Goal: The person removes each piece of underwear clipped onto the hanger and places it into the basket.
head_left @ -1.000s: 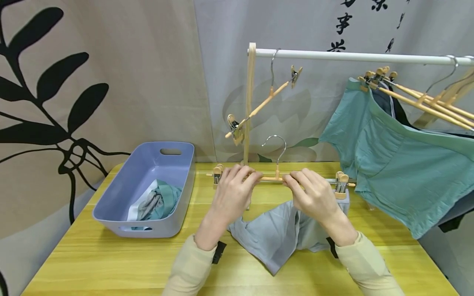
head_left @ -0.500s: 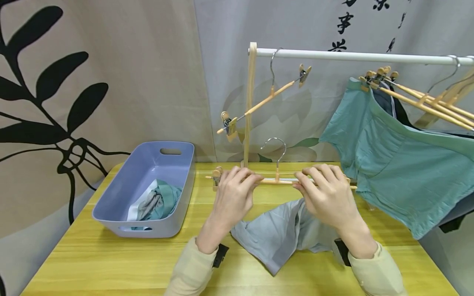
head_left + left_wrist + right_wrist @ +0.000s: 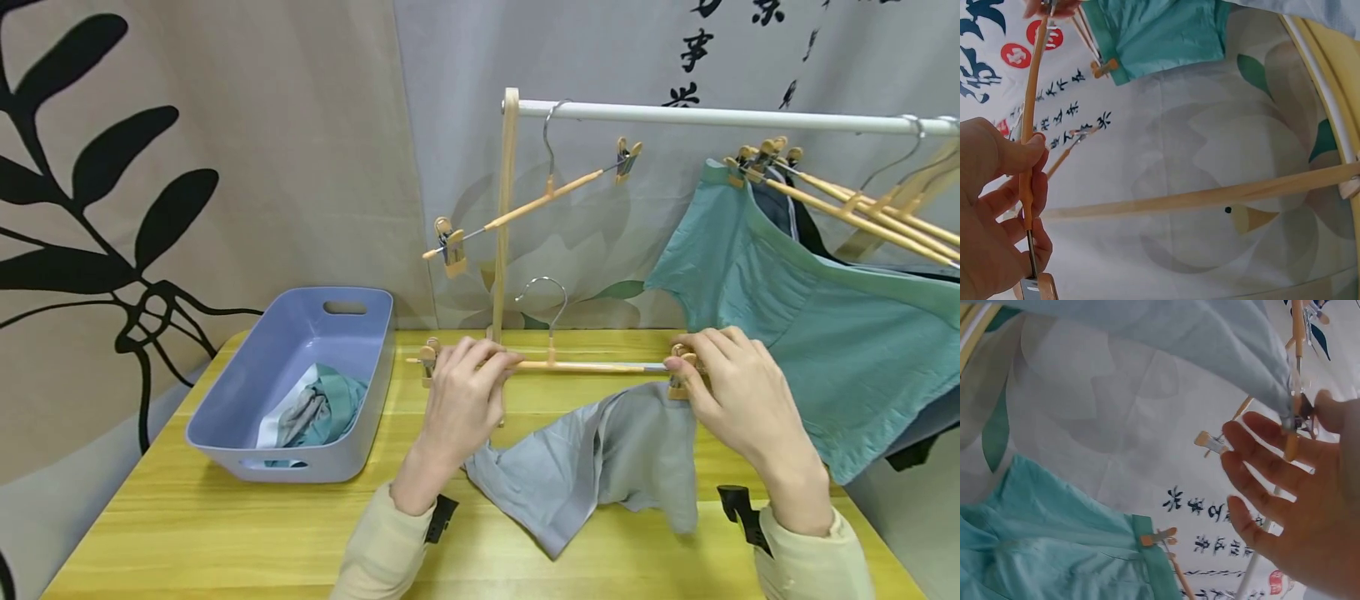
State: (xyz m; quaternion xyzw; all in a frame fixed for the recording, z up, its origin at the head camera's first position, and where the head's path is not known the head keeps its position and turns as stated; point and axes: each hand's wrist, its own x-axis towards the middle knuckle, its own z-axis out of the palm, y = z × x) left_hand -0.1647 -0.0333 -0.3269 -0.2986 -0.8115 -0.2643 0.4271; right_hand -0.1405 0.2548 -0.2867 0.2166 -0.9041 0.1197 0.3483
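Observation:
My left hand (image 3: 467, 387) grips the wooden bar of a clip hanger (image 3: 577, 367) near its left clip (image 3: 428, 360); in the left wrist view the fingers (image 3: 1040, 190) wrap round the bar. My right hand (image 3: 738, 392) pinches the hanger's right clip (image 3: 678, 388) between thumb and fingers. From that clip hangs one corner of a grey cloth garment (image 3: 645, 442), its other end lying on the table. The right wrist view shows the garment's corner in the clip (image 3: 1300, 415), beside my spread fingers (image 3: 1260, 456). The hanger's metal hook (image 3: 551, 292) points up.
A blue basket (image 3: 300, 325) holding crumpled cloth (image 3: 326, 412) stands on the left of the wooden table (image 3: 225, 533). On the rack's white rail (image 3: 675, 117) hang a bare clip hanger (image 3: 543, 200) and, at right, teal shorts (image 3: 832, 325) with darker garments behind.
My right hand has slid right along the hanger from mid-bar to the right clip. The left hand stays on the bar. The bare hanger on the rail has swung slightly.

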